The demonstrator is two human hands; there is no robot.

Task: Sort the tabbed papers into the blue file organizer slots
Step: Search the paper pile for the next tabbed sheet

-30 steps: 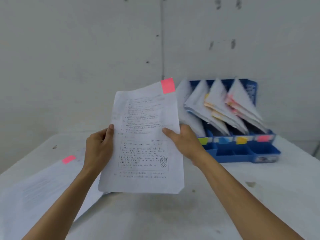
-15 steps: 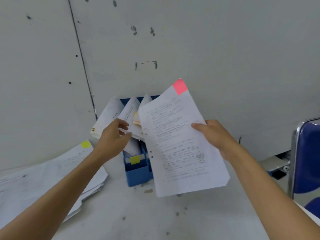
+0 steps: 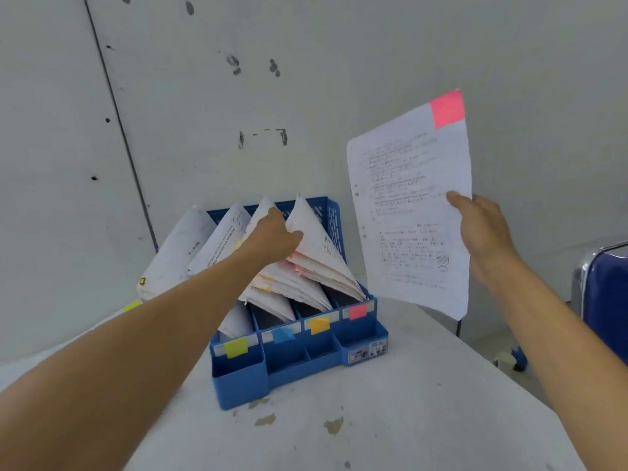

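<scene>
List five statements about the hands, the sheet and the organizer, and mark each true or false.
1. The right hand holds a sheet bearing a pink tab. True.
2. That sheet already stands in the blue file organizer. False: it is held in the air, right of it.
3. The left hand hangs away from the organizer. False: it reaches among the filed papers.
4. The rightmost slot's label is a pink label. True.
5. A blue chair stands at the right. True.

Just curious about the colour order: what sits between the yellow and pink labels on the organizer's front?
A blue label, then an orange label, seen in the head view.
</scene>
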